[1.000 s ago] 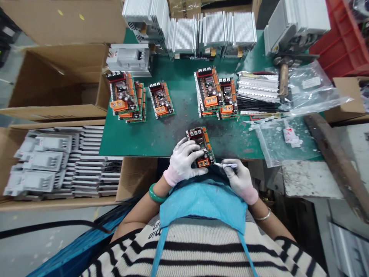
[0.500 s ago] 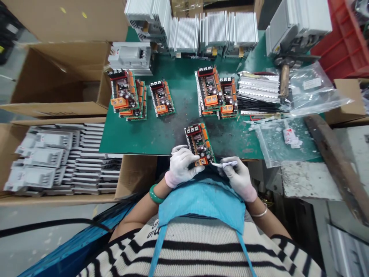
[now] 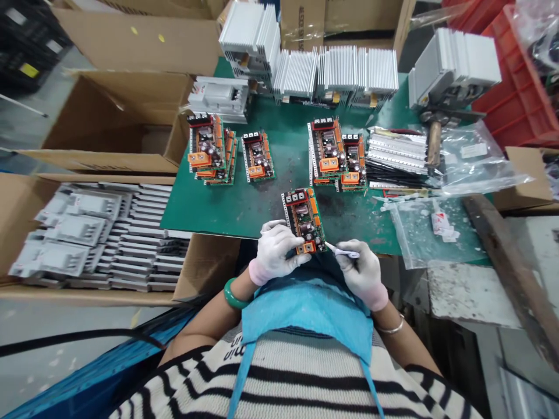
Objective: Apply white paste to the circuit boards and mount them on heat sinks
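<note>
Partly legible letters, resembling "min", on the striped shirt

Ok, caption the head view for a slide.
Gloved left hand holding a circuit board, right hand holding a white tool at its edge.

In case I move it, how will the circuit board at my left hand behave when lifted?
The circuit board is probably stiff, being a flat panel with straight edges. Its crowded raised parts look fragile. Its flat shape seems unlikely to roll.
</note>
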A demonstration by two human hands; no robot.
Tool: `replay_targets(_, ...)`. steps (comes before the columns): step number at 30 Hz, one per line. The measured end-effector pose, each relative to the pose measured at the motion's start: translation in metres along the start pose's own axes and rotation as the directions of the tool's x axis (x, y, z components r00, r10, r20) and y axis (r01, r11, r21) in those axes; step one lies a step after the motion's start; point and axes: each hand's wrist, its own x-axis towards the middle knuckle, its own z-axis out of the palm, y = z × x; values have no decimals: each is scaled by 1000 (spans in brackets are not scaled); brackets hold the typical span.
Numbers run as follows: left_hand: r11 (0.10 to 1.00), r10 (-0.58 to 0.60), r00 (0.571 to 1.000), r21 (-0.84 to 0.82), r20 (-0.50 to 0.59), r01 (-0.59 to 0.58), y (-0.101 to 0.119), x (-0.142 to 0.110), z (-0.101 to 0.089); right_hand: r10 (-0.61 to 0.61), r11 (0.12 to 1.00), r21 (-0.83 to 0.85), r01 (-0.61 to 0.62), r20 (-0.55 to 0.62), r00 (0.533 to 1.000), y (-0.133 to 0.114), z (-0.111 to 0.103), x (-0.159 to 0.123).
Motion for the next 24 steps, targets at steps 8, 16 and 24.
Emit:
replay_targets(8, 996, -52, 999, 69, 0, 51, -7, 4, -3, 328, 802, 510, -312, 59, 943, 0, 10, 7)
replay_targets(16, 879, -289, 956, 380, -56, 288, -56, 34, -35, 515, 659, 654, -372, -32, 856, 17, 0, 33)
replay_targets(24, 595, -714, 700, 544, 19, 592, -96, 80, -58, 573, 649, 626, -433, -29, 819, 32, 3, 38)
